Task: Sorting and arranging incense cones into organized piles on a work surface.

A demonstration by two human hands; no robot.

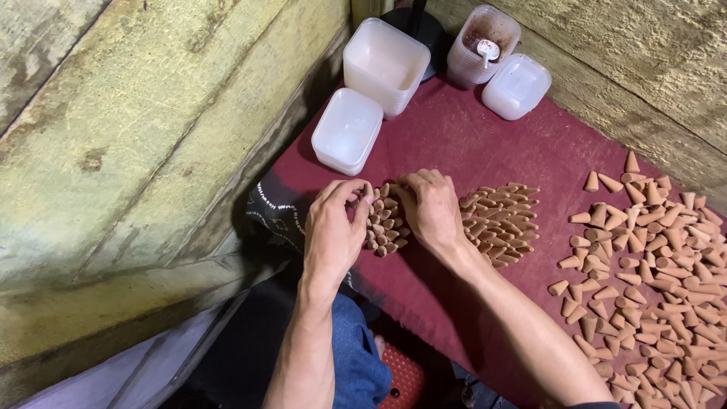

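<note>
Cones (386, 223), small, tan and tapered, lie packed in a tight cluster on the red counter (469, 144); left hand (333, 231) and right hand (430, 208) flank it, fingers curled together against its edges.

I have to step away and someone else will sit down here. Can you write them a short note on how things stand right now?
Left hand and right hand both cup a small packed cluster of clay-coloured cones on the red cloth.
A second packed cluster lies finished just to the right.
A big loose pile of cones still waits at far right.
White plastic tubs stand at the back, none filled with cones.
</note>
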